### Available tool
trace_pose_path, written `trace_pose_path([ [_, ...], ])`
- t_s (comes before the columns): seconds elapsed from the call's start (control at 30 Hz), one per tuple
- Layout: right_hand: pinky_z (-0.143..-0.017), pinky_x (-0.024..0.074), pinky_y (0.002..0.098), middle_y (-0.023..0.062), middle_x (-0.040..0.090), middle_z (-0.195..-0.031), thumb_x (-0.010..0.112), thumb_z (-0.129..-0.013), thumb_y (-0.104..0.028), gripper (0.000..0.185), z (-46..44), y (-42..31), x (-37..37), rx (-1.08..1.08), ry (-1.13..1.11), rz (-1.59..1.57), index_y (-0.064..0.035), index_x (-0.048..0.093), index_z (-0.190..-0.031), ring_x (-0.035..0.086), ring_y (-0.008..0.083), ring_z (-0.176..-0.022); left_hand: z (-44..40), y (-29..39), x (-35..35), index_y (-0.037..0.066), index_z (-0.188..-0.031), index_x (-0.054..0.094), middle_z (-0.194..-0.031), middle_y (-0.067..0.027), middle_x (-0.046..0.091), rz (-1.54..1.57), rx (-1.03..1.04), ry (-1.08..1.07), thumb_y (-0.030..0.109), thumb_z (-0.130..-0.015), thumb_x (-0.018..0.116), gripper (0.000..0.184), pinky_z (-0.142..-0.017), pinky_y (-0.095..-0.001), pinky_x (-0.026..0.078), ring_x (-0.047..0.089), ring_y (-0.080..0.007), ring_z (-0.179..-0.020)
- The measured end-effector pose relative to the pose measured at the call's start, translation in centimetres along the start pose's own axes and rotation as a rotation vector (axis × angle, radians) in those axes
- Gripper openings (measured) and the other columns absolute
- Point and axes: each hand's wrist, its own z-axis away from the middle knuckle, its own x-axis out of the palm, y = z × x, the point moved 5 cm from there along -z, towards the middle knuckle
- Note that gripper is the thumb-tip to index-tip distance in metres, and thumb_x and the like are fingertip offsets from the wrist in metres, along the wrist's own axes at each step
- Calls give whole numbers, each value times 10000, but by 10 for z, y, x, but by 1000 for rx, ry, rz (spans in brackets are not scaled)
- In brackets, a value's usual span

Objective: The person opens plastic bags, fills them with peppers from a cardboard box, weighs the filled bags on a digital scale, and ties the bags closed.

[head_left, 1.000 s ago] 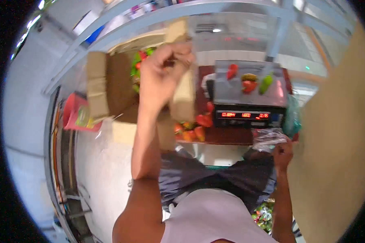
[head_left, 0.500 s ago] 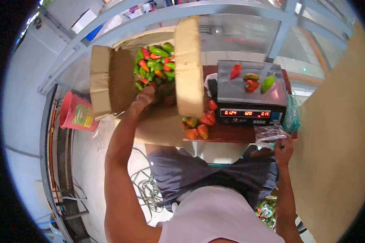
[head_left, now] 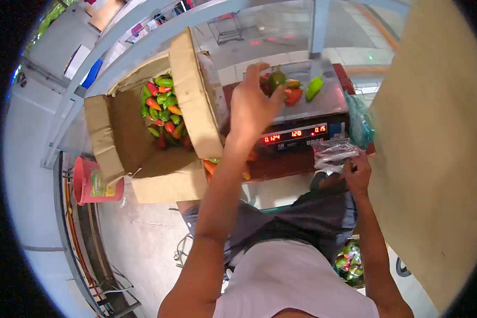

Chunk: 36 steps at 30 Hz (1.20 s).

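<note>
Two hands: well apart from each other, the left hand [head_left: 253, 108] out in front and the right hand [head_left: 358, 172] nearer the body, to the left one's right.
Left grasp: thumb and fingers curve around a dark green pepper [head_left: 275, 79] over the scale [head_left: 331, 100]; whether they grip it or only surround it, I cannot tell.
Right grasp: fingers closed on the edge of a clear plastic bag [head_left: 331, 153], which spreads leftward from them.
Peppers on the scale: just right of the left fingertips, a brownish pepper [head_left: 293, 83] touches a red pepper [head_left: 293, 96]; farther right lies a bright green pepper [head_left: 314, 88].
Display [head_left: 296, 133]: between the two hands, lit red, reading 0.124, 1.20 and 0.15.
Carton [head_left: 193, 103]: left of the left hand, tilted and flaps open, with green, red and orange peppers [head_left: 165, 106] heaped inside.
Tabletop [head_left: 281, 168]: dark red, under the scale; orange peppers [head_left: 211, 166] lie on it, partly hidden behind the left forearm.
Teal bag [head_left: 360, 124]: just beyond the right hand, beside the scale.
Bucket [head_left: 85, 183]: pink, far left of both hands, near the carton.
Lower peppers [head_left: 350, 259]: below the right hand, beside its forearm, a mixed heap.
Cardboard panel [head_left: 434, 159]: upright, right of the right hand.
</note>
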Motion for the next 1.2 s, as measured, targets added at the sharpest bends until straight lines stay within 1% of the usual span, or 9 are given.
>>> trace_pose_path([
  [0.13,-923,534,405,204,634,-1246,711,-843,-80,208,2,5,-8,22,28,-91,13,700,-1030,660,330,-1077,-13,-110,78,49,-985,606,-850,-175,707,-280,-183,-38,305,-753,810,401,-737,-492,538,692,-385,-840],
  [0.3,-852,553,349,182,655,-1238,717,-827,-52,187,-2,-6,-10,171,-17,-132,29,717,-995,667,287,-1074,-5,-138,98,47,-928,629,-831,-170,701,-287,-144,-110,316,-745,813,374,-714,-479,533,686,-379,-800],
  [0.43,-859,550,380,167,651,-1246,672,-812,-23,231,-4,-3,1,-23,-7,32,16,701,-1037,674,312,-1038,9,-109,77,62,-941,659,-832,-152,697,-209,-101,30,241,-776,786,275,-722,-445,531,676,-361,-772],
  [0.5,-884,537,435,166,641,-1257,638,-795,-14,258,-6,-8,4,-10,-65,83,14,688,-1047,672,359,-1004,41,-48,75,77,-953,674,-902,-140,694,220,132,62,184,-770,766,232,-785,-418,522,672,-328,-874],
  [0.63,-832,540,438,90,649,-1280,617,-751,7,322,-10,-26,5,-4,-133,127,-26,699,-1060,680,339,-937,139,31,136,70,-1017,672,-1230,-164,593,67,694,-321,129,-772,725,258,-858,-443,536,597,-362,-1096],
  [0.77,-796,537,425,12,639,-1322,627,-727,13,391,-2,-13,6,-96,-128,123,-119,725,-1081,680,305,-886,166,-31,178,53,-1087,630,-1140,-175,544,-191,147,-452,74,-781,654,307,-807,-460,549,600,-371,-1029],
  [0.87,-779,525,402,-40,631,-1341,648,-704,7,421,-1,-23,5,-119,-157,229,-191,749,-1061,676,267,-835,178,-35,166,42,-1163,584,-1097,-188,558,-198,11,-643,85,-777,664,397,-799,-507,548,617,-406,-992],
  [1.1,-729,499,377,-98,637,-1328,683,-659,-25,368,0,-36,15,-304,-338,340,-204,765,-969,658,232,-773,188,-51,145,19,-1064,600,-1063,-165,590,-327,-82,-708,76,-796,647,278,-771,-456,574,673,-354,-932],
  [1.2,-745,482,374,-97,662,-1280,668,-730,-11,300,-1,-33,18,-253,-305,336,-156,747,-980,623,268,-739,192,-48,147,33,-1067,601,-1055,-162,594,-313,-71,-735,67,-791,640,280,-770,-462,571,673,-359,-929],
])
